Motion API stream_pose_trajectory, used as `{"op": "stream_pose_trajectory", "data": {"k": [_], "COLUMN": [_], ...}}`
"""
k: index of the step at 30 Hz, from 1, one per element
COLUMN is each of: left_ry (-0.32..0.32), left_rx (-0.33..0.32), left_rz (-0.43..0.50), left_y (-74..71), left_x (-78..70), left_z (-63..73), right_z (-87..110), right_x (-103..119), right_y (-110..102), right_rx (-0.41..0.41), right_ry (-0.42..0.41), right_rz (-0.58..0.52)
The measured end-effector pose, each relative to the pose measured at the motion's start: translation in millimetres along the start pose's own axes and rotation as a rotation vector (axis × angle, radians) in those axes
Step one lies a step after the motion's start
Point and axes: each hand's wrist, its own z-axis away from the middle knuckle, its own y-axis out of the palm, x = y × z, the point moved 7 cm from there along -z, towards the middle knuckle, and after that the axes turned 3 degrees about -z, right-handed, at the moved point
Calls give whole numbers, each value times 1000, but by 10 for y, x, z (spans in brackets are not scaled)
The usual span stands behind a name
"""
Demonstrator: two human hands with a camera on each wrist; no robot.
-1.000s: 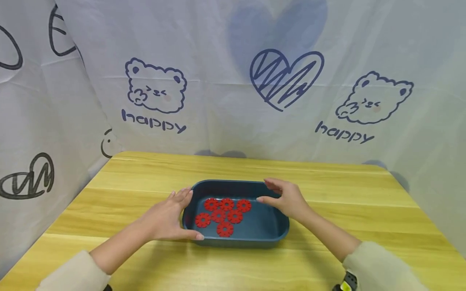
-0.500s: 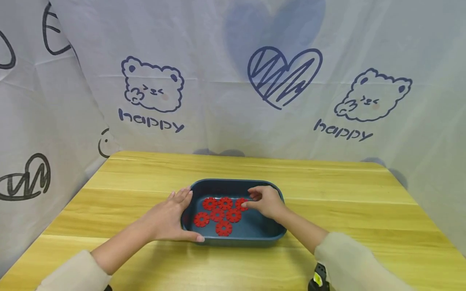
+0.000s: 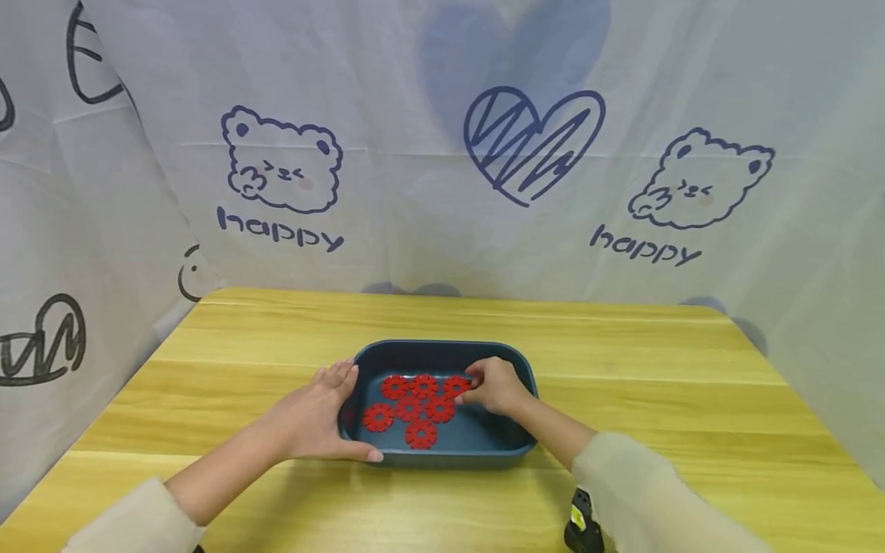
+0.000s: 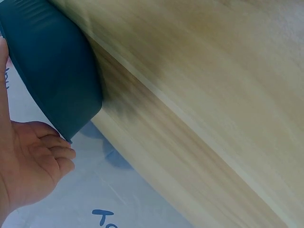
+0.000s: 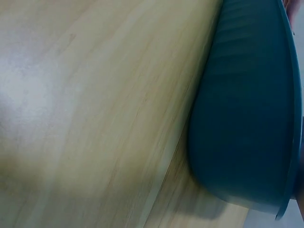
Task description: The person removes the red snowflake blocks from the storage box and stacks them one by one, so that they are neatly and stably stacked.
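Red notched plastic discs (image 3: 421,434), several of them, lie flat in a dark blue oblong basin (image 3: 498,459) on the table. At the basin's left end my left hand (image 3: 314,418) holds the wall, its thumb along the front side and its fingers at the back-left rim. In the left wrist view the fingers (image 4: 59,154) bend at the basin's rim. My right hand (image 3: 499,386) reaches inside from the right, thumb and forefinger apart around the right part of the rearmost right disc (image 3: 454,385). Whether they pinch it is unclear. The basin wall (image 5: 247,104) hides that hand in the right wrist view.
The basin stands on a yellow wood-grain table (image 3: 622,384). Behind it hangs a pale cloth (image 3: 415,215) printed with bears, hearts and "happy". A black device with a yellow patch (image 3: 581,522) sits under the right sleeve.
My right hand has come down and leftward from above the basin's back-right rim to the rearmost right disc. My left hand has kept its place on the basin; the head view shifted slightly.
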Motion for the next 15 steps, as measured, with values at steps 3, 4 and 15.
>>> {"op": "stream_pose_trajectory", "data": {"k": [3, 4, 15], "left_ry": [-4, -4, -19], "left_rx": [-9, -11, -3], "left_rz": [-9, -13, -10], "left_y": [-3, -4, -1], "left_x": [11, 13, 27], "left_z": [12, 15, 14], "right_z": [-24, -31, -50], "right_x": [15, 15, -11], "right_y": [19, 27, 68], "right_rx": [-6, -7, -42], "right_ry": [-16, -16, 13], "right_rz": [28, 36, 81]}}
